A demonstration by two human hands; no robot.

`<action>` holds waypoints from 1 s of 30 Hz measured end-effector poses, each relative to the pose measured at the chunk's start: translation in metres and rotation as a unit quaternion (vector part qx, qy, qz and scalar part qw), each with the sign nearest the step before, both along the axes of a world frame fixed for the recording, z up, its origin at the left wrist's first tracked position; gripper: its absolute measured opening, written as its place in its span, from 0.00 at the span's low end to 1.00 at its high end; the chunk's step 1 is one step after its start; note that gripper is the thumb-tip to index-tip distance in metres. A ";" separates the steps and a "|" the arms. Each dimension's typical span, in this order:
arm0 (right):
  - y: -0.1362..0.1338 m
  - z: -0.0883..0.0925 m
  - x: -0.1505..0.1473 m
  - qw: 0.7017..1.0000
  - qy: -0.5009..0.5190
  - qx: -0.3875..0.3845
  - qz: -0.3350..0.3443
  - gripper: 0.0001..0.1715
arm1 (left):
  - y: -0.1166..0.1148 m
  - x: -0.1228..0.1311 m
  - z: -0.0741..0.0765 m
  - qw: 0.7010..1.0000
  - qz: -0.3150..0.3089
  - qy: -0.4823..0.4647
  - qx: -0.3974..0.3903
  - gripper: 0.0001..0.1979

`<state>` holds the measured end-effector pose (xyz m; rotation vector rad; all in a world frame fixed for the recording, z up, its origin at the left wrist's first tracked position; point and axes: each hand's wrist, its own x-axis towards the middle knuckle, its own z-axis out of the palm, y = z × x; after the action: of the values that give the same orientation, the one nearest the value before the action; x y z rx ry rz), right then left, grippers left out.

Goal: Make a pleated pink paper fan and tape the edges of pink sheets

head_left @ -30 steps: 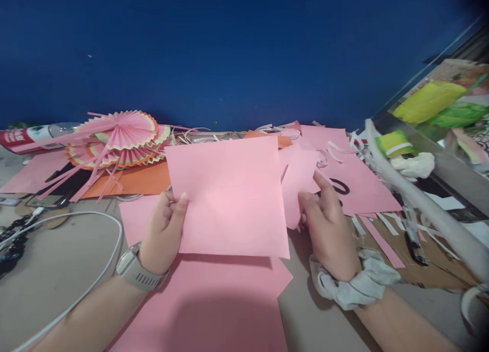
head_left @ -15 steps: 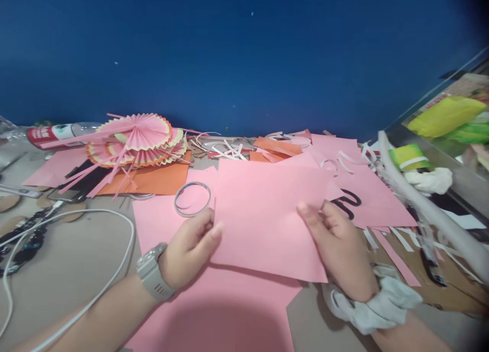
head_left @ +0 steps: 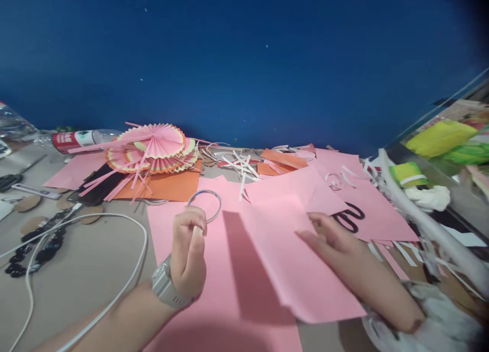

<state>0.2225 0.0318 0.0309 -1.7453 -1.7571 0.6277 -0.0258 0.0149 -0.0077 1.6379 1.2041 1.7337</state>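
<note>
My right hand (head_left: 336, 245) grips a sheet of pink paper (head_left: 294, 260) near its right edge, with the thumb on the near face. The sheet is tilted up and casts a dark shadow on another pink sheet (head_left: 206, 306) lying flat beneath. My left hand (head_left: 190, 252), with a grey watch at the wrist, is closed, thumb pressed to the fingers. Anything inside that pinch is too small or hidden to name. Just beyond its fingertips, a thin grey ring (head_left: 220, 207) lies on the flat pink sheet.
Pleated paper fans (head_left: 158, 140) rest on orange paper (head_left: 179, 185) at the back left. Nearby are a bottle (head_left: 86, 139), a white cable (head_left: 143, 245) and a black beaded string (head_left: 15, 265). Paper strips (head_left: 244, 163) lie along the blue wall. A pale tube (head_left: 424, 214) crosses the right side.
The upper pink sheet has come away from my left hand and swung right and down with my right hand. My left hand has turned more upright, still closed.
</note>
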 end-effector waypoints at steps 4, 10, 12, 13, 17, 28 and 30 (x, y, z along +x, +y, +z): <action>-0.016 -0.001 -0.010 0.986 -0.123 -0.086 0.079 0.25 | -0.002 0.000 0.004 0.992 -0.110 0.062 0.015 0.08; 0.023 0.009 0.028 0.927 -0.316 0.040 0.197 0.14 | -0.002 0.010 0.006 0.889 -0.332 0.298 -0.101 0.07; 0.048 0.012 0.038 0.900 -0.335 0.065 0.270 0.18 | 0.000 0.011 0.007 0.884 -0.342 0.292 -0.130 0.06; 0.061 0.014 0.039 0.891 -0.337 0.059 0.298 0.20 | 0.000 0.011 0.007 0.884 -0.345 0.273 -0.157 0.05; 0.100 0.021 0.028 0.867 -0.338 -0.005 0.367 0.26 | 0.004 0.008 0.011 0.880 -0.353 0.187 -0.259 0.04; 0.122 0.022 0.026 0.881 -0.312 -0.041 0.354 0.12 | 0.003 0.006 0.012 0.811 -0.468 -0.025 -0.351 0.20; 0.123 0.028 0.036 0.897 -0.291 -0.043 0.329 0.14 | 0.004 0.006 0.011 0.800 -0.479 -0.047 -0.357 0.21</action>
<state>0.2583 0.1550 0.0588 -1.4511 -2.8341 0.4631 -0.0193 0.0188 0.0037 1.2675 0.6169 0.5850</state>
